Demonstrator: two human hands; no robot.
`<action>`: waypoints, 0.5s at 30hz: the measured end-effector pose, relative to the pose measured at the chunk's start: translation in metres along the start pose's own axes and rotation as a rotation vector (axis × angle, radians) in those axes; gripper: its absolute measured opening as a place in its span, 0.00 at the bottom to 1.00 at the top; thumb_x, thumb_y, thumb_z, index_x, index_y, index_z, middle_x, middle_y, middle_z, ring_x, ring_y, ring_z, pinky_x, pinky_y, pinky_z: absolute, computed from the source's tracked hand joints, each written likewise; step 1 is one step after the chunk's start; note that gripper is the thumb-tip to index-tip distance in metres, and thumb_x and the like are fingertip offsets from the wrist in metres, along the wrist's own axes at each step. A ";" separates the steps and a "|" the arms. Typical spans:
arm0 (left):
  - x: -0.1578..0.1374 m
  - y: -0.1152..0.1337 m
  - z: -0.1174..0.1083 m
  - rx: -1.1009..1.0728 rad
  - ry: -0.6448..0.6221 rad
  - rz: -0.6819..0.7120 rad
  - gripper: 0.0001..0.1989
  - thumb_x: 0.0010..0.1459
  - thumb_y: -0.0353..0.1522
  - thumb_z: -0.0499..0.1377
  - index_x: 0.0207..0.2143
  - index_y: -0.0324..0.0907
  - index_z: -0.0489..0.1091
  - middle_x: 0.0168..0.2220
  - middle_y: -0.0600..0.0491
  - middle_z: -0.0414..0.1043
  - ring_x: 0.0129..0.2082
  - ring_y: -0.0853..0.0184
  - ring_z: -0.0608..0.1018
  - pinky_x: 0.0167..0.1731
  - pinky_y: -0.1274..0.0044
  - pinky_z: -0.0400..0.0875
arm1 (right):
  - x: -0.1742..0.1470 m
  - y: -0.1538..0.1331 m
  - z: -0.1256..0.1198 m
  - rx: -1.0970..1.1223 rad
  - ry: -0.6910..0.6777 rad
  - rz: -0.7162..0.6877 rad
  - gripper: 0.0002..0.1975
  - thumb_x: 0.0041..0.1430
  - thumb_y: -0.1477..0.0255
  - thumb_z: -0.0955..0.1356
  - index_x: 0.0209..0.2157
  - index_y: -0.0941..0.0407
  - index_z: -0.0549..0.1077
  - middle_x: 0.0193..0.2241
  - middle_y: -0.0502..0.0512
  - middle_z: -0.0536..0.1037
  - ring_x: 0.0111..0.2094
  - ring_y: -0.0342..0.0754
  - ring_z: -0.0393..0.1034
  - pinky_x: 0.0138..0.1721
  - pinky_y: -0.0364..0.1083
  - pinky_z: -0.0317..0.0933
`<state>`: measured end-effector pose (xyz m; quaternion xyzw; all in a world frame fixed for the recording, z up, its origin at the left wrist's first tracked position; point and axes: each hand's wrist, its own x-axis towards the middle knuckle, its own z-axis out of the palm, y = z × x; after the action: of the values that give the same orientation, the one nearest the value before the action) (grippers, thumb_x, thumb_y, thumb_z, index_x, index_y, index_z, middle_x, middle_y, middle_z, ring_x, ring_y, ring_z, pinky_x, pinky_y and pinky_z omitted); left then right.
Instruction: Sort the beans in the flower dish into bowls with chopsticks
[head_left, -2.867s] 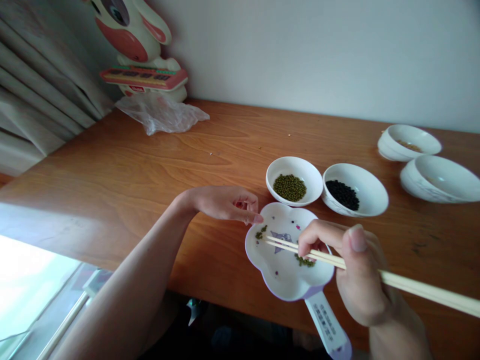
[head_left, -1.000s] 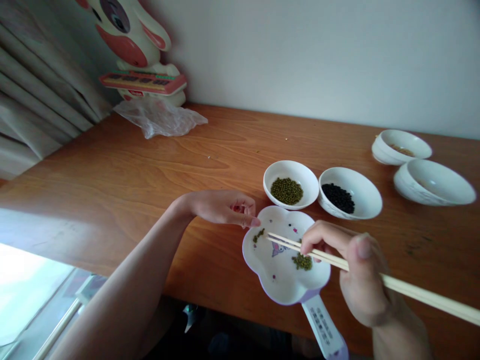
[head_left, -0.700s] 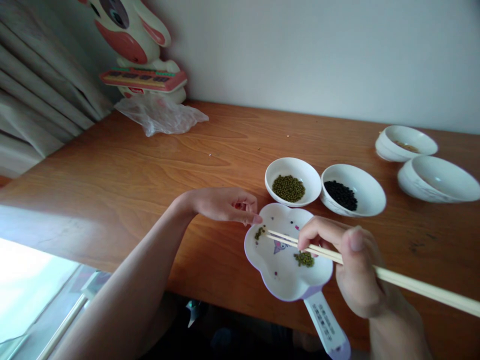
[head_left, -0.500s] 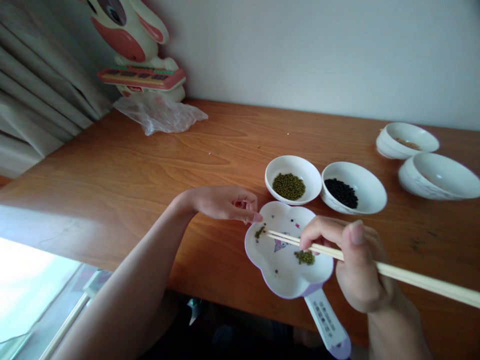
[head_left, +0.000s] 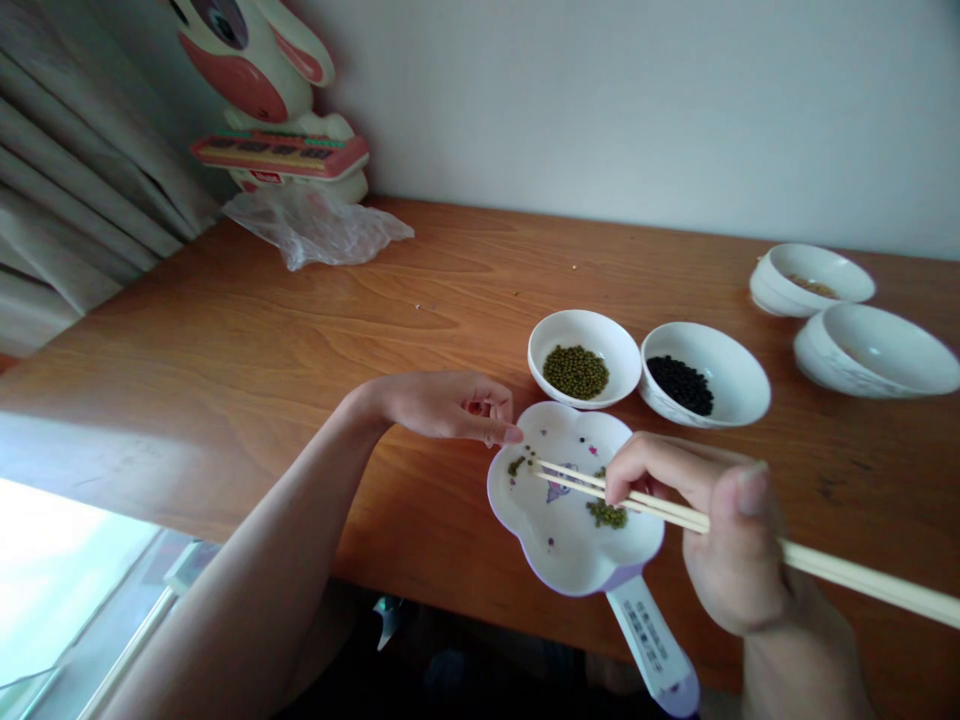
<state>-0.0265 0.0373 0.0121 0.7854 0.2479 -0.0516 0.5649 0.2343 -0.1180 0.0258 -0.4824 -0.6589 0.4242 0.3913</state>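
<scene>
A white, purple-rimmed flower-shaped dish (head_left: pixel 574 570) with a handle lies at the table's front edge. In it are a cluster of mung beans (head_left: pixel 606 514) and a smaller group near the left rim. My left hand (head_left: pixel 457 405) has curled fingers and its thumb tip on the dish's upper-left rim. My right hand (head_left: pixel 720 530) holds a pair of wooden chopsticks (head_left: pixel 577 482) over the dish, their tips slightly apart beside the left group. No bean shows between the tips. Behind the dish stand a bowl of mung beans (head_left: pixel 576 372) and a bowl of black beans (head_left: pixel 679 386).
Two more white bowls stand at the right: the rear bowl (head_left: pixel 772 290) with tan contents, and the front bowl (head_left: pixel 832 360). A crumpled clear plastic bag (head_left: pixel 322 235) and a toy keyboard figure (head_left: pixel 285 155) are at the back left, beside a curtain (head_left: pixel 67 190).
My right hand has shifted slightly right and down. The chopstick tips have spread apart and moved a little away from the beans at the left rim. My left hand stays put.
</scene>
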 end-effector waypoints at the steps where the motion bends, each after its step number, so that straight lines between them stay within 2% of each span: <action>1: 0.000 0.000 0.000 0.004 -0.001 -0.001 0.22 0.64 0.51 0.60 0.34 0.41 0.71 0.31 0.56 0.71 0.30 0.72 0.68 0.30 0.79 0.60 | 0.000 0.000 0.001 0.002 -0.001 -0.005 0.39 0.68 0.41 0.48 0.29 0.52 0.74 0.25 0.55 0.74 0.26 0.51 0.67 0.28 0.51 0.56; 11: 0.001 0.001 0.000 0.005 -0.009 -0.005 0.21 0.65 0.50 0.60 0.35 0.41 0.71 0.31 0.56 0.70 0.31 0.72 0.69 0.30 0.80 0.61 | 0.001 0.001 0.004 0.007 0.024 -0.006 0.36 0.71 0.45 0.49 0.28 0.53 0.74 0.22 0.53 0.72 0.24 0.49 0.64 0.27 0.50 0.51; 15: 0.001 0.001 0.000 -0.017 -0.015 -0.005 0.20 0.65 0.50 0.60 0.35 0.41 0.71 0.31 0.57 0.70 0.29 0.72 0.68 0.29 0.80 0.60 | 0.000 0.002 0.002 -0.003 0.025 -0.008 0.38 0.69 0.42 0.48 0.28 0.53 0.74 0.23 0.54 0.72 0.25 0.49 0.64 0.28 0.51 0.52</action>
<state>-0.0255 0.0370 0.0129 0.7795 0.2462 -0.0569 0.5732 0.2328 -0.1178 0.0235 -0.4858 -0.6566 0.4155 0.4004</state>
